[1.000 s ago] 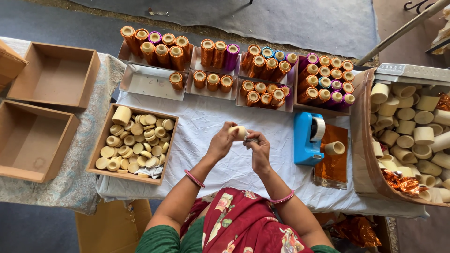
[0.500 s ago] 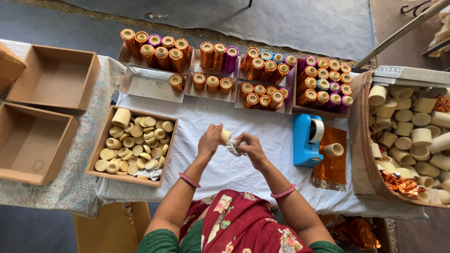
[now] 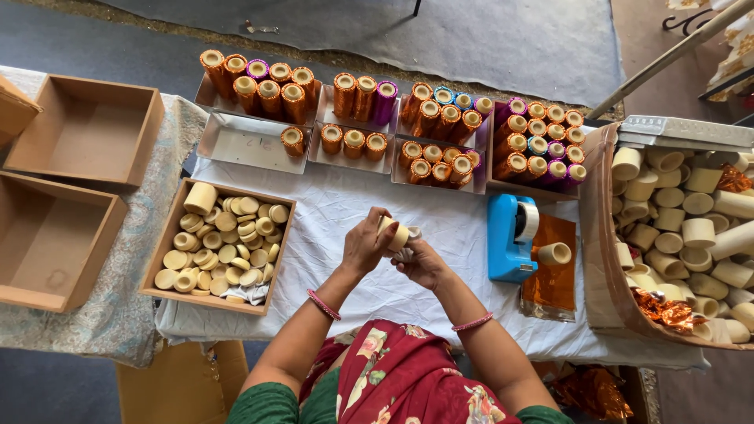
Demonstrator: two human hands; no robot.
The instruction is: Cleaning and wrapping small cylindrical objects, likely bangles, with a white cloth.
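Both hands are up over the middle of the white cloth [image 3: 345,208], and between them sits a short cream cardboard tube [image 3: 395,233], smooth and matte, tilted with its round end facing up and left. The left hand [image 3: 363,245] wraps fingers around the tube's near side, a firm closed hold; the right hand [image 3: 424,263] is curled beneath and beside it, fingers pinched on a crumpled scrap of pale material [image 3: 408,250] touching the tube's lower end. To the left, a shallow wooden tray [image 3: 161,247] brims with flat cream discs [image 3: 224,251] and one taller tube standing in its far corner. Further left, two bare brown cardboard boxes [image 3: 78,133], open-topped, rest on a patterned cloth. Along the far edge, grey metal trays [image 3: 236,145] carry upright tubes wrapped in glossy foil [image 3: 440,118], mostly orange and gold, a few purple and blue, each with a hollow centre. Right of the hands, a blue plastic tape dispenser [image 3: 509,235] stands just beside a sheet of shiny orange foil [image 3: 554,279] with a bare tube lying on it. At the far right, a big carton [image 3: 601,267] is heaped with plain cream tubes [image 3: 683,228].
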